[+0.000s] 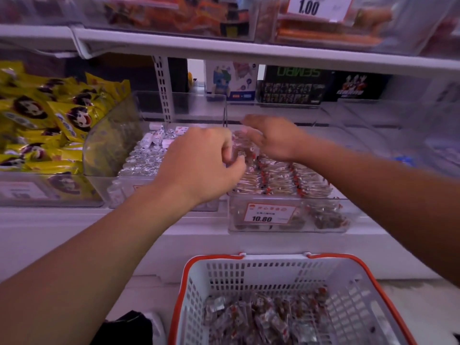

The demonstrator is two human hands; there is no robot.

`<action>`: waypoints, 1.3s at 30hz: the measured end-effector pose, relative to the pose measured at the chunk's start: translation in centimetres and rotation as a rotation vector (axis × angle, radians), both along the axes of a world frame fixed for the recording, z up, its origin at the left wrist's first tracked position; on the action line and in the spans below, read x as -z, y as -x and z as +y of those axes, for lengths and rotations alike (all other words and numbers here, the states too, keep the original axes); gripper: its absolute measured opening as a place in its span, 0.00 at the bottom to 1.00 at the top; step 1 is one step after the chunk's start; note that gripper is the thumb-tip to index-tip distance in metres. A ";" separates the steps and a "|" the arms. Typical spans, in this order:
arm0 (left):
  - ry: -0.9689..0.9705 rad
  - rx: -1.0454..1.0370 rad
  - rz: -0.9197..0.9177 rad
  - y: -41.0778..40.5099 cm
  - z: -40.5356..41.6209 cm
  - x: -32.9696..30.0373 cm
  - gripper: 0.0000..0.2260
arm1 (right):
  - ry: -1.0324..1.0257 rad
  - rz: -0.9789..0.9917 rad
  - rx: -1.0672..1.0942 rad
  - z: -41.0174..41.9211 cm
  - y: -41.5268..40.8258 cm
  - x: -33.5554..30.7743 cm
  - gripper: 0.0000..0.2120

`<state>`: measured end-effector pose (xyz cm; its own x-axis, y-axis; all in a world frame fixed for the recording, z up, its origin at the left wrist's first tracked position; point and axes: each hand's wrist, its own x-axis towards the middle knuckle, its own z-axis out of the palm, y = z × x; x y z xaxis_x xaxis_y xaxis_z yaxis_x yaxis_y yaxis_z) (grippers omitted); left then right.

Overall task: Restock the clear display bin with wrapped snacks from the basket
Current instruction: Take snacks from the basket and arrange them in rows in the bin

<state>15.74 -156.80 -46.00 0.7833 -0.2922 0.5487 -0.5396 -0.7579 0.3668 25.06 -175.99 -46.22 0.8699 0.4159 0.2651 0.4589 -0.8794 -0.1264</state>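
Over the clear plastic display bin point(286, 215) at the shelf's front edge, the left hand point(199, 163) pinches clear-wrapped brown snacks point(240, 148) steadied by the right hand's point(271, 138) straight fingers, above the orange-rimmed white basket point(249, 272).

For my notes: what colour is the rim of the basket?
Orange-red, on a white slatted basket with rim; the head view shows it.

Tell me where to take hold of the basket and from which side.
Grip the orange handle lying folded along the white basket's far rim. Come from above: the basket sits upright and open-topped, wrapped snacks covering its bottom, and both hands are up at the display bin.
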 end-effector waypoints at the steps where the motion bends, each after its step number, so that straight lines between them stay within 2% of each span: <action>1: -0.024 0.145 0.031 0.6 0.0 -0.3 0.14 | -0.084 -0.142 -0.018 -0.2 1.7 -0.6 0.18; 4: -0.148 0.480 0.159 2.6 -0.7 0.2 0.17 | -0.377 -0.548 -0.005 -1.9 7.6 -0.6 0.23; 7: -0.366 0.538 0.276 3.9 -2.8 3.3 0.16 | -0.602 -0.718 -0.006 -4.0 13.6 4.7 0.24; 9: -0.559 0.524 0.448 4.5 -4.5 7.1 0.14 | -0.681 -0.590 0.066 -4.9 16.2 10.7 0.25; 11: -0.744 0.446 0.681 4.9 -5.1 11.9 0.15 | -0.675 -0.320 0.211 -5.0 17.9 17.5 0.25; 13: -0.884 0.352 0.890 5.5 -4.5 16.9 0.16 | -0.559 0.112 0.315 -5.5 19.5 24.3 0.22; 14: -0.902 0.288 1.014 5.9 -3.8 19.5 0.16 | -0.439 0.353 0.330 -6.1 20.3 27.8 0.18; 15: -0.882 0.213 1.140 6.5 -3.2 21.7 0.17 | -0.322 0.590 0.343 -6.7 21.4 30.7 0.12; 16: -0.847 0.131 1.238 7.1 -2.7 23.9 0.16 | -0.262 0.806 0.361 -7.0 22.6 33.0 0.11; 17: -0.819 0.064 1.290 7.7 -2.5 26.0 0.15 | -0.254 0.979 0.392 -7.5 23.7 35.0 0.22; 18: -0.791 0.005 1.319 8.5 -2.6 28.2 0.19 | -0.258 1.091 0.426 -7.8 24.7 36.5 0.36; 20: -0.628 -0.099 1.401 10.2 -3.1 32.5 0.30 | -0.209 1.084 0.506 -7.8 25.7 38.3 0.55; 23: -0.140 -0.285 1.532 12.0 -4.1 37.6 0.47 | -0.307 0.932 0.615 -8.1 25.5 39.9 0.66; 26: 0.145 -0.456 1.508 12.4 -5.3 40.8 0.52 | -0.310 0.845 0.558 -8.3 24.7 41.0 0.64; 30: 0.359 -0.689 1.444 10.9 -7.1 43.5 0.45 | -0.292 0.794 0.437 -6.4 23.0 41.9 0.55; 32: 0.319 -0.752 1.381 10.3 -7.4 44.2 0.39 | -0.200 0.883 0.386 -5.4 22.2 42.1 0.53; 35: 0.252 -0.729 1.245 10.3 -7.5 44.6 0.27 | -0.086 0.963 0.355 -4.8 21.7 42.3 0.49; 36: 0.246 -0.711 1.235 10.3 -7.7 44.4 0.26 | -0.072 0.944 0.353 -4.8 21.7 42.3 0.46; 39: 0.320 -0.720 1.277 10.0 -8.1 43.7 0.29 | -0.072 0.874 0.364 -4.7 21.7 42.1 0.40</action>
